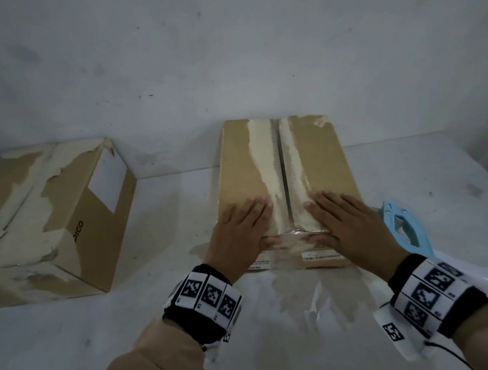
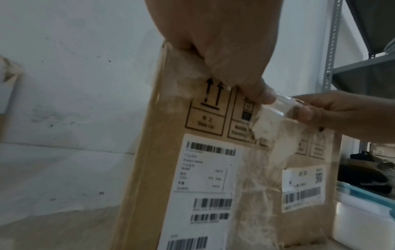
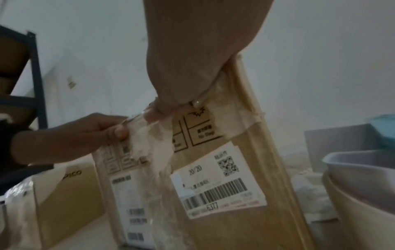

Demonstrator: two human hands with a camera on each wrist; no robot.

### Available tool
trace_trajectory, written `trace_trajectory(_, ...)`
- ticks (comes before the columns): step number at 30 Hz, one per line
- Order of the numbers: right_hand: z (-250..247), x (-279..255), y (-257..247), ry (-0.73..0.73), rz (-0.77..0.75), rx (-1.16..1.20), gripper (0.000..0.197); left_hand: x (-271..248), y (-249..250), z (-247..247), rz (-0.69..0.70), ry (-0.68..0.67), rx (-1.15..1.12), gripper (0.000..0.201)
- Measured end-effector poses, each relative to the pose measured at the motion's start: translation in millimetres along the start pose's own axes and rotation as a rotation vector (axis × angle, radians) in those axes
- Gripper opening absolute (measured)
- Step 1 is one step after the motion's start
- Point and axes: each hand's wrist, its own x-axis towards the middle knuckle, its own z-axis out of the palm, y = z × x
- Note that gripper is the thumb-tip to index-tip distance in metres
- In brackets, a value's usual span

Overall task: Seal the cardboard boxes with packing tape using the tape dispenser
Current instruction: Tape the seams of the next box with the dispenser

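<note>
Cardboard box sits at frame centre on the white worktop, its top flaps meeting along a centre seam. I see my left hand and right hand laid flat on the near end of the lid, either side of the seam, fingers straight and close together, thumbs pressing clear tape over the front edge. Blue tape dispenser lies just right of the box. Second box, paper torn, sits at left.
</note>
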Motion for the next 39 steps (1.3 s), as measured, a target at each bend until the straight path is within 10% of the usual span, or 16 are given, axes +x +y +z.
trace_trajectory(10, -11, -30, 25, -0.059, 0.132, 0.178, 0.065, -28, -28, -21, -0.063, 0.058, -0.014, 0.053)
trace_trajectory(18, -9, 6, -25, 0.132, 0.355, 0.088, 0.075, 11, 22, -26, -0.431, -0.001, -0.061, 0.084)
trace_trajectory(31, -15, -25, 25, 0.007, 0.159, 0.641, 0.061, -25, -31, -18, -0.068, 0.023, -0.363, 0.059)
trace_trajectory(39, -4, -51, -4, 0.429, 0.671, 0.656, 0.036, -53, -20, -21, -0.642, 0.256, -0.748, 0.044)
